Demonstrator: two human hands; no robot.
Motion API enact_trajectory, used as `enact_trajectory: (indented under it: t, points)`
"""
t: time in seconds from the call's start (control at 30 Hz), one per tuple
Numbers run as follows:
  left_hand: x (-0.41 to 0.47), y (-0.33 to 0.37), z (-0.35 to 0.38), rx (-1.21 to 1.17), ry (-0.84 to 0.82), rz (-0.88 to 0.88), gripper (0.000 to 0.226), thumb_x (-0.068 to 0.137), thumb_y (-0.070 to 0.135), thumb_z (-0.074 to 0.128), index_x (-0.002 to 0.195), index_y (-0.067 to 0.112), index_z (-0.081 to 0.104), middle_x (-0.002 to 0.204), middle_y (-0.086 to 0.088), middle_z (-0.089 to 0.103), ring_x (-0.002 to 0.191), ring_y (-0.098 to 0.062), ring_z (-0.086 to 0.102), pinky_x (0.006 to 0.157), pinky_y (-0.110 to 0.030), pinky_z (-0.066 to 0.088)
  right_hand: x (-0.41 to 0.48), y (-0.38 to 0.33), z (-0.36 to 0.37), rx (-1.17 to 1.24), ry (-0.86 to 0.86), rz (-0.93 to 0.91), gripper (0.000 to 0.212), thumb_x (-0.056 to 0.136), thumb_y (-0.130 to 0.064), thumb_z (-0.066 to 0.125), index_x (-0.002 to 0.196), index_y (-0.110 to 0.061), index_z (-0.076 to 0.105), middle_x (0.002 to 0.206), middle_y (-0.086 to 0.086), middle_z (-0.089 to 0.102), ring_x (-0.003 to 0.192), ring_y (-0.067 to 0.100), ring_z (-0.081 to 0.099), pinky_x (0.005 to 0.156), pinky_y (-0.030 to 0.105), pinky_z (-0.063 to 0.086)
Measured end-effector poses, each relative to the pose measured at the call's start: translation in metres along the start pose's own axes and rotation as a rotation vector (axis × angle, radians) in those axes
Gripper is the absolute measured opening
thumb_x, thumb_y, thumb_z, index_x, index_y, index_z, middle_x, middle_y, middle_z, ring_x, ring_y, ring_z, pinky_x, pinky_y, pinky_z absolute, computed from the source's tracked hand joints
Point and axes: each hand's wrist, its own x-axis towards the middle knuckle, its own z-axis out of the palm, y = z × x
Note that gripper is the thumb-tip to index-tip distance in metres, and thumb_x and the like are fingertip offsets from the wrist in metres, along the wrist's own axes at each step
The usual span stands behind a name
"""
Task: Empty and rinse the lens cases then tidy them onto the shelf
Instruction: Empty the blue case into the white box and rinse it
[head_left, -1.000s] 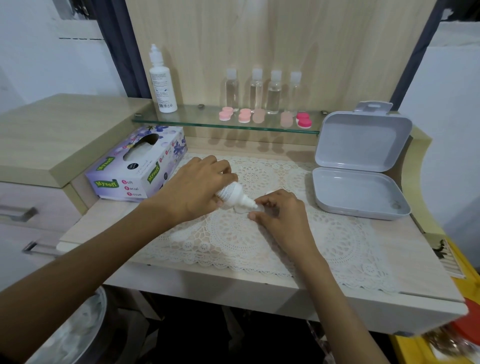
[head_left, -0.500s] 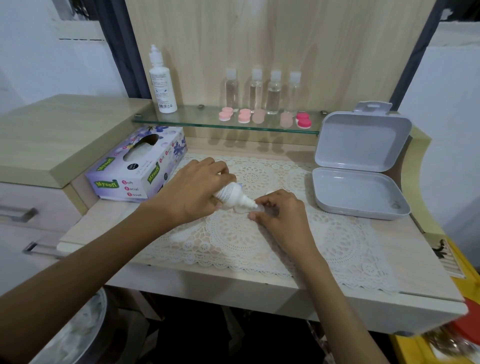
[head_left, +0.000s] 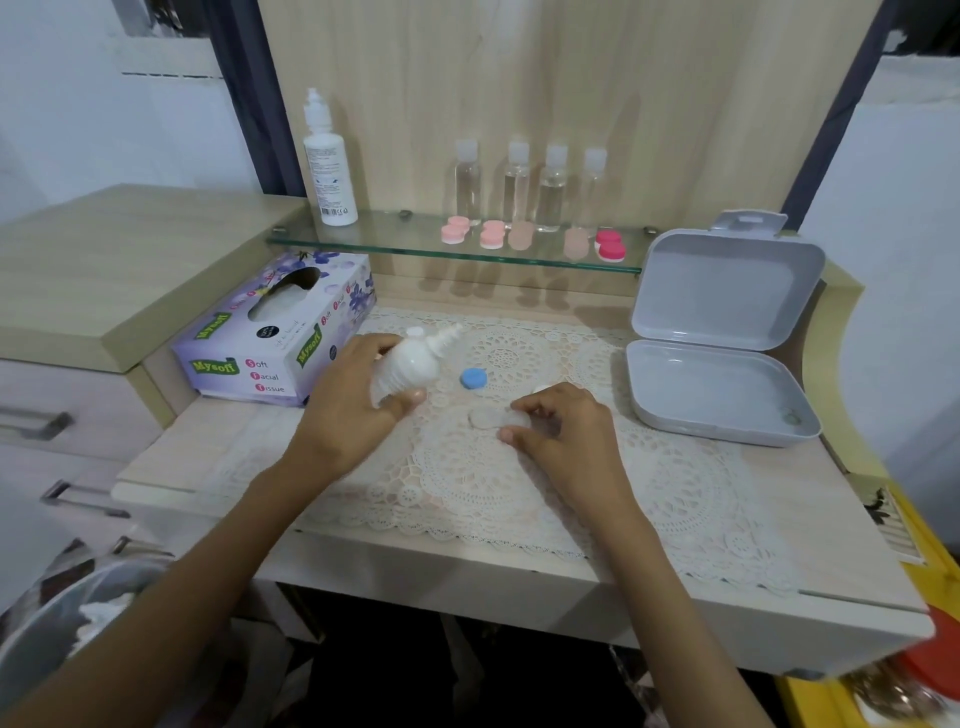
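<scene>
My left hand (head_left: 345, 415) grips a small white squeeze bottle (head_left: 410, 364), tilted with its nozzle pointing up and to the right. A clear lens case (head_left: 491, 417) lies on the lace mat (head_left: 467, 467), and my right hand (head_left: 563, 431) pinches its right end between thumb and fingers. A blue cap (head_left: 473, 378) rests on the mat just behind the case. A white cap (head_left: 540, 388) peeks out behind my right fingers. Several pink and red lens cases (head_left: 493, 235) stand on the glass shelf (head_left: 363, 245).
A tall white solution bottle (head_left: 327, 171) and several clear bottles (head_left: 519, 182) stand on the shelf. A tissue box (head_left: 265, 338) sits at the left, an open grey plastic box (head_left: 717, 384) at the right. A bin with tissues (head_left: 67, 613) is below left.
My left hand has lifted the squeeze bottle up and left, away from the clear case, tilting its nozzle upward. The blue cap is now uncovered. My right hand stays on the case.
</scene>
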Motion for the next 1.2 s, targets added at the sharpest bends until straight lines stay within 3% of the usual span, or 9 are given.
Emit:
enact_trajectory:
  t: [0.17, 0.3, 0.4, 0.63, 0.83, 0.97, 1.07, 1.2]
  points:
    - [-0.001, -0.014, -0.006, -0.237, 0.155, -0.187, 0.046, 0.082, 0.018, 0.072, 0.121, 0.014, 0.05, 0.118, -0.001, 0.057, 0.103, -0.016, 0.053, 0.084, -0.021, 0.042, -0.001, -0.001, -0.001, 0.0, -0.002, 0.0, 0.026, 0.073, -0.023, 0.08, 0.097, -0.015, 0.073, 0.092, -0.005, 0.063, 0.097, 0.015, 0.055, 0.088, 0.036, 0.047]
    - [-0.001, -0.027, -0.011, -0.32, 0.202, -0.241, 0.041, 0.082, 0.019, 0.073, 0.117, 0.018, 0.052, 0.117, -0.004, 0.061, 0.106, -0.019, 0.058, 0.095, -0.039, 0.048, -0.001, -0.002, -0.002, 0.0, -0.002, 0.0, 0.025, 0.073, -0.022, 0.08, 0.096, -0.015, 0.073, 0.092, -0.005, 0.063, 0.096, 0.015, 0.056, 0.088, 0.037, 0.047]
    - [-0.001, -0.031, -0.01, -0.372, 0.202, -0.248, 0.04, 0.081, 0.018, 0.073, 0.115, 0.021, 0.052, 0.116, -0.003, 0.062, 0.106, -0.018, 0.06, 0.097, -0.043, 0.048, -0.001, -0.001, -0.002, 0.0, -0.006, 0.006, 0.025, 0.073, -0.023, 0.08, 0.096, -0.016, 0.073, 0.092, -0.006, 0.063, 0.096, 0.015, 0.056, 0.088, 0.037, 0.047]
    - [-0.001, -0.029, -0.006, -0.455, 0.222, -0.245, 0.046, 0.083, 0.012, 0.07, 0.124, 0.016, 0.048, 0.118, 0.002, 0.059, 0.109, -0.012, 0.058, 0.099, -0.031, 0.046, -0.001, -0.001, -0.002, -0.002, -0.012, 0.008, 0.026, 0.073, -0.023, 0.08, 0.097, -0.015, 0.073, 0.093, -0.006, 0.063, 0.098, 0.015, 0.056, 0.089, 0.035, 0.047]
    - [-0.011, -0.018, -0.001, -0.457, 0.353, -0.154, 0.067, 0.083, 0.008, 0.071, 0.14, 0.013, 0.036, 0.141, 0.0, 0.046, 0.129, -0.009, 0.045, 0.111, -0.037, 0.037, -0.002, -0.003, -0.002, -0.013, -0.013, 0.006, 0.023, 0.075, -0.023, 0.079, 0.096, -0.016, 0.073, 0.092, -0.008, 0.062, 0.097, 0.014, 0.054, 0.086, 0.03, 0.045]
    - [-0.015, 0.013, -0.002, -0.225, 0.553, 0.134, 0.055, 0.085, -0.005, 0.062, 0.136, 0.002, 0.043, 0.146, -0.007, 0.038, 0.137, -0.013, 0.034, 0.112, -0.025, 0.03, -0.002, -0.003, -0.002, -0.014, -0.008, 0.011, 0.023, 0.075, -0.023, 0.078, 0.096, -0.017, 0.073, 0.092, -0.008, 0.062, 0.096, 0.013, 0.055, 0.086, 0.029, 0.046]
    - [-0.011, 0.028, 0.006, -0.098, 0.409, 0.302, 0.039, 0.087, -0.007, 0.056, 0.125, 0.004, 0.055, 0.138, -0.004, 0.046, 0.132, -0.014, 0.04, 0.111, -0.025, 0.03, -0.001, -0.004, -0.002, -0.02, -0.007, 0.01, 0.022, 0.075, -0.023, 0.078, 0.096, -0.017, 0.073, 0.092, -0.009, 0.062, 0.096, 0.013, 0.055, 0.085, 0.028, 0.045]
    - [0.006, 0.022, 0.033, -0.017, 0.005, 0.272, 0.042, 0.086, -0.005, 0.056, 0.125, 0.012, 0.059, 0.134, 0.0, 0.052, 0.123, -0.008, 0.046, 0.106, -0.022, 0.035, -0.002, -0.004, -0.001, -0.011, 0.003, 0.011, 0.021, 0.074, -0.023, 0.078, 0.094, -0.019, 0.072, 0.091, -0.012, 0.061, 0.096, 0.012, 0.055, 0.083, 0.025, 0.044]
